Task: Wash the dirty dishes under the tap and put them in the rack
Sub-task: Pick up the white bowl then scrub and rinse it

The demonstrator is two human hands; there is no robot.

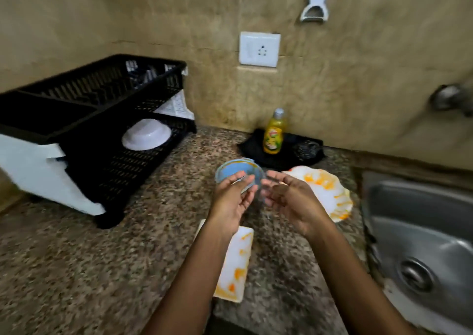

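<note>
Fingers of left hand straight-ish, laid vs the near side of the blue bowl; looks like touch/support, not a wrap, though blur means can't confirm firm hold. Right hand fingers loosely spread, relaxed, gripping nothing, just beside the bowl's right rim. Contact there: can't tell.

Near to far:
- Nearest: white rectangular tray on granite counter, orange smears, partly under left forearm.
- Mid: blue bowl between both hands, above or on the counter (can't tell), orange residue along rim. White scalloped plate right of it, heavily orange-stained, partly behind right hand.
- Right: steel sink; tap on wall above it, blurred.
- Far: yellow soap bottle on black mat w/ dark scrubber. Black rack left, one white bowl upside-down in lower tier.

Handling est: blue bowl prob. plastic, so light, stiff, not fragile. Greasy film likely makes it slippery, more so once wet/soapy. Best hold = rim pinch, thumb inside, fingers outside on wall, or two-hand cup on opposite sides. Avoid flat-palm carry; it'd slide. Plate prob. similar, grab by the scalloped edge.

Progress: early. Three dirty items not yet washed, one clean in rack. Next move as I judge it: secure bowl, carry right to sink under tap.
</note>
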